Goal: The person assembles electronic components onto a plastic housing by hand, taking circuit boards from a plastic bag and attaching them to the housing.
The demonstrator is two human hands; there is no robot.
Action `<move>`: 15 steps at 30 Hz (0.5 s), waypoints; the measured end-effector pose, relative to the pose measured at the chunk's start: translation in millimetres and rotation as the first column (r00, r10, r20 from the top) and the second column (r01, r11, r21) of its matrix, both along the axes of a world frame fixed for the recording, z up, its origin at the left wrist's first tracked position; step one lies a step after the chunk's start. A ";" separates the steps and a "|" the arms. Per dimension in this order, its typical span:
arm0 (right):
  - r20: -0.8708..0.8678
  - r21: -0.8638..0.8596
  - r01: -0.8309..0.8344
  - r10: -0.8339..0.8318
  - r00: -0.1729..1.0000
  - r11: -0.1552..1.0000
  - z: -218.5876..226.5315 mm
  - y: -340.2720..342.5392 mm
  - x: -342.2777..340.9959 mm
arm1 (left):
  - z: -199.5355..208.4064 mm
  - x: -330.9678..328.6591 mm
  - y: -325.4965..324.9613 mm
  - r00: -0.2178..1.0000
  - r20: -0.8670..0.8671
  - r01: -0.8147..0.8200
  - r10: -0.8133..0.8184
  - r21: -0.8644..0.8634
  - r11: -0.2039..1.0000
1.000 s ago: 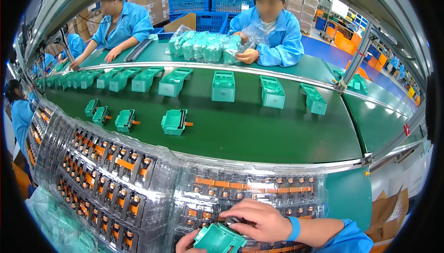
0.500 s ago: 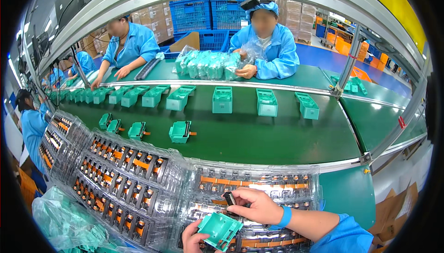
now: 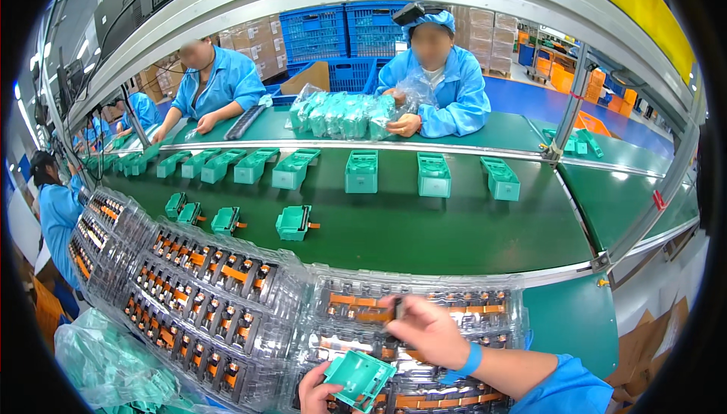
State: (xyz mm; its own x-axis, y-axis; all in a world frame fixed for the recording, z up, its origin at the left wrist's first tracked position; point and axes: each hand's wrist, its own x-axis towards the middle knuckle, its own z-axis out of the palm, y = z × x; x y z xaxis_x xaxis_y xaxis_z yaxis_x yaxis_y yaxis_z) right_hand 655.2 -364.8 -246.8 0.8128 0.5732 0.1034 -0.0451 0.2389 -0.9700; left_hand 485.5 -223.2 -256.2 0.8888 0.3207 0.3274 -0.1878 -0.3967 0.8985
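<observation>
The left hand point(image 3: 314, 391) grasps a green housing point(image 3: 357, 378) by its left side, hollow facing up. Above and to the right of that grip, the right hand point(image 3: 433, 331) pinches a small black part point(image 3: 397, 309) between thumb and fingers, well apart from the housing. An orange-brown strip point(image 3: 371, 314) shows blurred just left of the pinch; whether it is attached, I cannot tell. A blue band point(image 3: 475, 359) circles the wrist behind the right-hand grip. Beneath both grips spreads a clear tray point(image 3: 424, 281) of dark parts with orange strips, and similar trays lie left of the left hand. Beyond the grips, on a green belt point(image 3: 424, 236), sit four small green housings point(image 3: 292, 223), farther left than the pinch, and past them a row of longer green housings point(image 3: 361, 174)
</observation>
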 end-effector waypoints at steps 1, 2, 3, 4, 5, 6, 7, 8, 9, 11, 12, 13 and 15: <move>0.067 0.094 0.082 -0.089 0.994 0.992 12.6 -1.0 5.4 | -2.5 -2.2 0.7 1.000 -0.001 0.003 -0.004 -0.061 0.998; -0.022 0.174 0.198 -0.197 0.980 0.965 21.8 -0.7 9.2 | -5.6 -4.7 3.6 0.999 -0.035 0.004 -0.008 -0.103 0.995; -0.115 0.233 0.320 -0.301 0.947 0.918 29.3 -2.9 13.0 | -5.3 -3.1 3.7 0.999 -0.040 0.006 -0.010 -0.109 0.994; -0.118 0.225 0.323 -0.303 0.946 0.919 34.2 -3.6 16.6 | -3.5 -1.3 3.8 1.000 0.006 -0.001 0.002 -0.138 0.990; -0.289 0.242 0.424 -0.353 0.890 0.873 37.7 -3.6 20.2 | -2.5 -0.3 4.0 0.999 0.050 -0.007 0.016 -0.169 0.986; -0.450 0.242 0.524 -0.384 0.806 0.816 39.6 -4.3 21.3 | -1.9 -0.9 4.5 0.999 0.048 -0.001 0.011 -0.195 0.981; -0.451 0.234 0.526 -0.388 0.804 0.817 39.8 -4.9 20.2 | -0.8 -0.8 4.3 0.999 0.043 -0.001 0.010 -0.202 0.979; -0.360 0.261 0.498 -0.395 0.845 0.827 39.1 -5.2 18.4 | 0.6 -0.2 4.3 0.999 0.051 -0.008 0.018 -0.187 0.982; -0.265 0.285 0.470 -0.402 0.876 0.836 37.6 -5.5 16.6 | 0.9 0.8 5.1 0.998 0.058 -0.012 0.023 -0.171 0.985; -0.220 0.265 0.457 -0.408 0.886 0.849 31.4 -8.2 16.8 | -2.1 0.8 6.6 0.999 0.052 -0.006 0.015 -0.171 0.985; -0.220 0.206 0.450 -0.406 0.887 0.869 27.0 -8.3 18.6 | -2.7 1.4 8.2 0.999 0.047 0.009 -0.001 -0.169 0.986; -0.221 0.148 0.440 -0.404 0.888 0.886 24.0 -7.3 20.3 | -3.4 1.7 10.0 0.999 0.043 0.023 -0.016 -0.167 0.986; -0.301 0.147 0.422 -0.366 0.881 0.895 27.8 -4.4 21.3 | -6.0 1.6 12.9 0.999 0.040 0.032 -0.025 -0.181 0.983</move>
